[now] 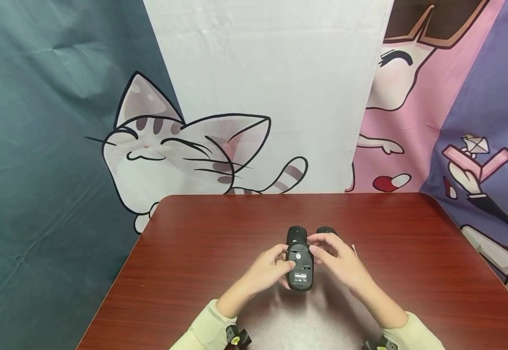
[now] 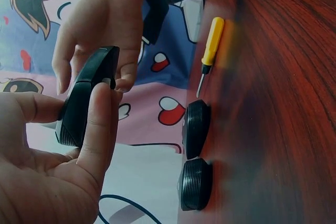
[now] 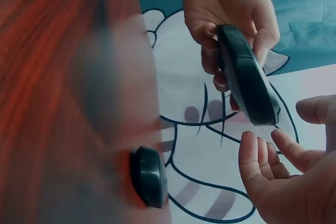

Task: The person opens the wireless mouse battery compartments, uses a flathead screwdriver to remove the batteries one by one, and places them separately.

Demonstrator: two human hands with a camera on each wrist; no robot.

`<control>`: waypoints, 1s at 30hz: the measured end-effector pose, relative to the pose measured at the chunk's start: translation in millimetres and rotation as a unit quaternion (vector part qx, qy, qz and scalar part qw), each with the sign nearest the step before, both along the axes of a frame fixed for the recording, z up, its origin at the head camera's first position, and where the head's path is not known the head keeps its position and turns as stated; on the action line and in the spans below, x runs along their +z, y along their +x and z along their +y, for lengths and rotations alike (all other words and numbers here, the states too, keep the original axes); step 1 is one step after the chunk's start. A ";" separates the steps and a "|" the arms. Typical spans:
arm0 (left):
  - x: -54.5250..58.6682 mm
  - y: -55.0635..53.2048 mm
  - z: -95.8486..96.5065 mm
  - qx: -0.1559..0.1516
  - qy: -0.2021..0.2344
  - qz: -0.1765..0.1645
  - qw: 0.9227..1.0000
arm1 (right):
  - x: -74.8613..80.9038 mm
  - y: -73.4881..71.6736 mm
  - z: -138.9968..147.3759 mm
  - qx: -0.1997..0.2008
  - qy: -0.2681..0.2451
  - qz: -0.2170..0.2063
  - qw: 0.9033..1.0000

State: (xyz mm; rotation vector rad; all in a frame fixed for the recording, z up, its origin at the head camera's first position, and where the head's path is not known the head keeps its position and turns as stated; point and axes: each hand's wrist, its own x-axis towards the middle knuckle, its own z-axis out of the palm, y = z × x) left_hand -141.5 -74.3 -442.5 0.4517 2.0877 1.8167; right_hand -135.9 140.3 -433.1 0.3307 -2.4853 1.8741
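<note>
Mouse (image 1: pixel 303 274), underside up, lower ctr of frame, is pinched in L hand (image 1: pixel 266 270), w/ R hand (image 1: pixel 341 259) just beside, fingers apart.

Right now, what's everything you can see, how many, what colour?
held mouse: 1, black, underside up in the left hand
other mice: 2, black, on the table beyond it
screwdriver: 1, yellow-handled, on the table near the other mice
table: 1, red-brown, in the foreground
backdrop: 1, teal, white, pink and purple, behind the table
cartoon cat: 1, whitish, striped, on the backdrop
cartoon people: 2, many colours, partly shown, right of the cat
left hand: 1, bare, around the held mouse
right hand: 1, bare, beside it
sleeves: 2, pale green, one each side
wrist cameras: 2, black and yellow, by the sleeves
</note>
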 end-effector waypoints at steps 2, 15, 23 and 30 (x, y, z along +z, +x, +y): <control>0.1 0.1 -0.2 0.000 0.001 -0.003 1.000 | 2.0 -2.4 0.6 0.000 0.024 0.000 1.000; 0.5 0.6 -0.9 -0.001 0.000 -0.011 1.000 | 7.5 -9.0 -1.2 0.023 0.084 0.012 0.996; -0.4 0.7 -1.1 -0.002 -0.001 -0.011 1.000 | 5.6 -10.7 -2.0 0.027 0.110 0.026 0.993; -1.9 0.4 -1.3 -0.006 0.000 -0.007 1.000 | 3.3 -10.6 -1.2 0.027 0.132 0.024 0.991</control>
